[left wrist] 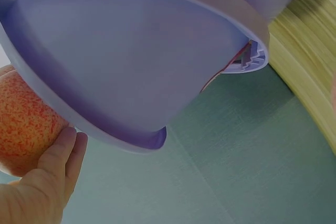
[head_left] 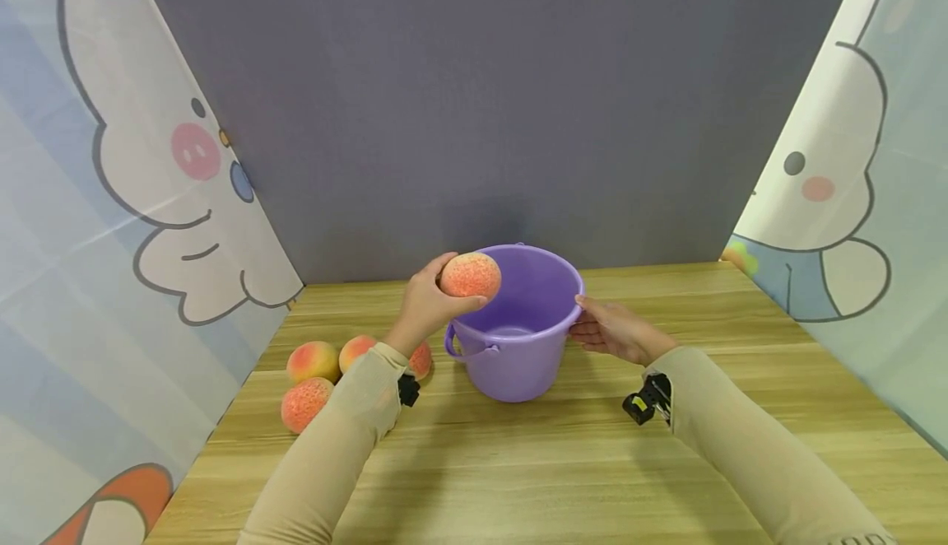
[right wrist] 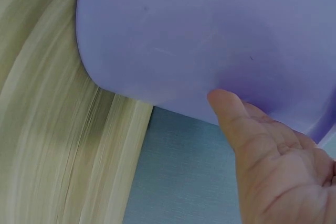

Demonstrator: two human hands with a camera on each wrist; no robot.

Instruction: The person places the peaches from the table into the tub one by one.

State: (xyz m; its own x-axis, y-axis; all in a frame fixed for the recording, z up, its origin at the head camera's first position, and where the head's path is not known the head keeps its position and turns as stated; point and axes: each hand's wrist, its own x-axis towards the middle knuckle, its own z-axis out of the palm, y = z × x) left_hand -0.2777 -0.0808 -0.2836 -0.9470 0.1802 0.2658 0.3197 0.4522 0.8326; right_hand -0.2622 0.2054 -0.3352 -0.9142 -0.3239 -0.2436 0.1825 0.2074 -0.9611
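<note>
The left hand (head_left: 428,305) curls thumb and fingers round a speckled peach (head_left: 470,275), a grip that seems suited to its round bulk, and holds it at the left rim of the upright purple bucket (head_left: 518,368). The right hand (head_left: 616,331) lays nearly straight fingers against the bucket's right side, thumb at the rim, presumably to steady it; left of the bucket, other peaches (head_left: 306,405) rest on the tabletop (head_left: 518,471), partly hidden by a sleeve (head_left: 333,446).

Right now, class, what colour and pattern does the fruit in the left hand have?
The fruit is orange with red speckles, clearest in the left wrist view.
</note>
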